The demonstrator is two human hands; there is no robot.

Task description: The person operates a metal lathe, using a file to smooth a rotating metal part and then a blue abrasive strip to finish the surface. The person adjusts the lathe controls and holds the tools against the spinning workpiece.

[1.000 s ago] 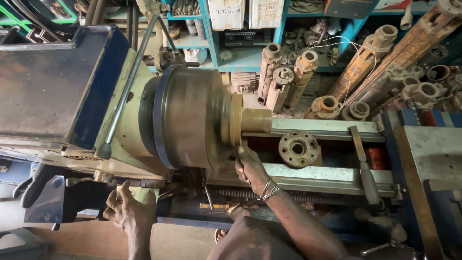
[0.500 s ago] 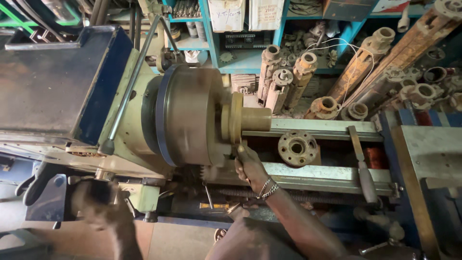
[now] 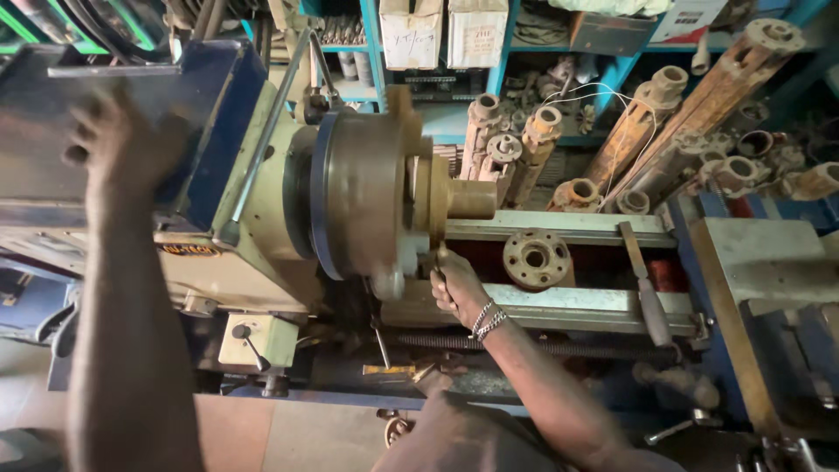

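Already a brass part (image 3: pixel 461 198) sits clamped in the lathe chuck (image 3: pixel 363 201); below it the right hand (image 3: pixel 454 287) clenches a small tool, while the left hand (image 3: pixel 118 144) rests flat on the lathe housing (image 3: pixel 52 122), grip released; cutting looks undone.

A metalworking workshop: a heavy lathe (image 3: pixel 288 218) with a big round chuck (image 3: pixel 367 192), rusty flanged pipes (image 3: pixel 647 122) stacked behind it, and blue shelves (image 3: pixel 489 52) of boxes and parts

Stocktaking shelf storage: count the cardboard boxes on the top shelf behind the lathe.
2: a cardboard box left, a second box touching its right side. More may sit hidden beyond the frame's top edge.
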